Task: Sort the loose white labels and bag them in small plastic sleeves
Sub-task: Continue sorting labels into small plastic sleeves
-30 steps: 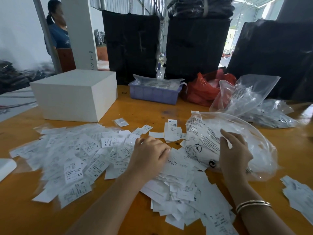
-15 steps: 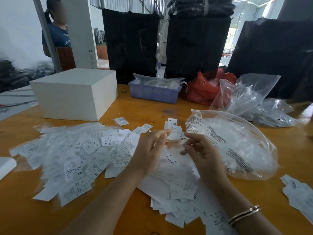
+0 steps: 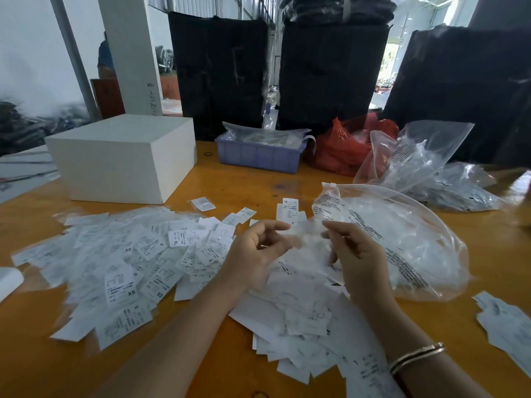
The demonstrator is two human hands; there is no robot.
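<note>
1. The loose white labels (image 3: 138, 262) lie in a wide heap over the left and lower centre of the frame, spread on the orange table (image 3: 488, 282); size marks like XS, S and XL show on some
2. Just above the heap, at frame centre, the left hand (image 3: 255, 254) and the right hand (image 3: 359, 259) are raised close together, fingers curled, with a small clear plastic sleeve (image 3: 306, 239) blurred between them; both seem to pinch it, though the blur makes the exact grip hard to read
3. A gold bangle (image 3: 416, 357) sits on the right wrist, lower right
4. Right of the hands a big clear bag (image 3: 402, 242) with black print lies on the table, bulging with more clear plastic
5. A few more labels (image 3: 508, 326) lie at the right edge
6. Further back, upper left, stands a white box (image 3: 123, 159); at upper centre a blue tray (image 3: 258, 156) with plastic in it, then a red bag (image 3: 339, 150) and more clear bags (image 3: 416, 156)
7. Tall black-wrapped bundles (image 3: 327, 76) stand behind the table
</note>
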